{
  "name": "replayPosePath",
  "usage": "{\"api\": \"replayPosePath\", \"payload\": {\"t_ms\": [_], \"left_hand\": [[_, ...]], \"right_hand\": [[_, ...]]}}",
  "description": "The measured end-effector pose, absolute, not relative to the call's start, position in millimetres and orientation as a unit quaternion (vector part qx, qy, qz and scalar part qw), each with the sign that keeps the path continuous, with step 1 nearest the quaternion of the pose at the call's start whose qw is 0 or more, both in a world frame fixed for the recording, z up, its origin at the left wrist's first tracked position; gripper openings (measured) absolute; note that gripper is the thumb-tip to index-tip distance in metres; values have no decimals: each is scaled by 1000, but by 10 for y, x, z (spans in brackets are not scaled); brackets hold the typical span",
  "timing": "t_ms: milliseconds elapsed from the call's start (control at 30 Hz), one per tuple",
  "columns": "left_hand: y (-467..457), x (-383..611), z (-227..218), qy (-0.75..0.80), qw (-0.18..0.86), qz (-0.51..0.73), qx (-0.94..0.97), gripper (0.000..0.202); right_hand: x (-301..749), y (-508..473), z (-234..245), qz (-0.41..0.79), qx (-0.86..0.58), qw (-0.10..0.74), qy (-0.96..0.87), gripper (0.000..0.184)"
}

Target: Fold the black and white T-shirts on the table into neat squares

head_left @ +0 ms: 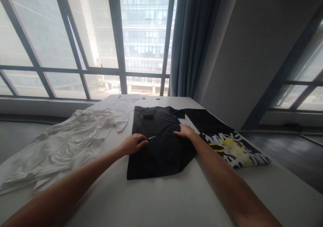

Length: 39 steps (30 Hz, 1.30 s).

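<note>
A black T-shirt [161, 158] lies partly folded on the white table in front of me, a small white logo on its chest. My left hand [133, 143] rests on its left edge, thumb and fingers slightly apart and pointing inward over the cloth. On the opposite edge, my right hand [186, 131] touches the shirt with its thumb spread away from the fingers. Part of the fingertips of both hands is hard to make out against the dark fabric. One black sleeve sticks out at the far right of the shirt.
Rumpled white garments [75, 142] spread over the table's left side. To the right lies a black garment with a white and yellow print [234, 149]. The white table [161, 203] reaches toward windows and a blue-grey curtain [189, 41]. Some papers [130, 98] lie at its far end.
</note>
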<state>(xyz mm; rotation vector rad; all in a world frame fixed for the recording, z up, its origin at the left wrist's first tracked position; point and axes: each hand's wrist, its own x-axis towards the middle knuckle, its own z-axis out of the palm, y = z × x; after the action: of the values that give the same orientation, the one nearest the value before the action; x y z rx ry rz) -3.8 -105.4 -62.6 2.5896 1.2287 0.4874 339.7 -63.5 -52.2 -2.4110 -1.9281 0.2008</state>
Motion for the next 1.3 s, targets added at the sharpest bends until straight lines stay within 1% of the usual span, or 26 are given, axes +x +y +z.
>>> {"api": "replayPosePath", "payload": {"t_ms": [67,167,267,367,433,533,633,733,833,933,1033,1100,1200,1300], "left_hand": [[-802,-19,-606,452,87,200,865,51],[-511,-20,-722,486,59,183,852,53],[-383,-68,-881,493,75,167,851,61],[-361,-123,-952,483,100,165,854,68],[-361,-143,-953,475,115,162,857,69],[-354,-151,-947,473,121,159,858,66],[-343,-152,-959,471,122,166,858,64],[-339,-157,-978,470,121,176,856,63],[-343,-162,-996,469,119,184,856,65],[-344,-167,-1014,464,113,195,857,64],[-338,-172,-1030,456,104,212,858,62],[-333,-174,-1036,452,98,221,859,61],[-329,-174,-1038,447,93,227,860,59],[-337,-171,-1032,445,92,232,860,58]], "right_hand": [[3407,-676,-466,77,-808,17,-584,82],[3441,-724,-398,135,-819,10,-557,67],[3512,-818,-334,217,-813,4,-541,51],[3562,-958,-217,291,-807,2,-515,43],[3528,-1039,-92,309,-797,13,-519,38],[3300,-1103,125,284,-779,40,-557,41],[2865,-1142,275,218,-751,42,-622,46],[2361,-1230,301,171,-698,27,-695,56],[1980,-1370,259,198,-662,-9,-723,59],[1814,-1522,249,201,-644,-34,-738,62],[1815,-1652,294,155,-649,-58,-743,68],[1865,-1712,336,132,-662,-73,-735,65],[1980,-1738,414,115,-680,-90,-719,54],[2101,-1709,516,111,-684,-54,-719,45]]}}
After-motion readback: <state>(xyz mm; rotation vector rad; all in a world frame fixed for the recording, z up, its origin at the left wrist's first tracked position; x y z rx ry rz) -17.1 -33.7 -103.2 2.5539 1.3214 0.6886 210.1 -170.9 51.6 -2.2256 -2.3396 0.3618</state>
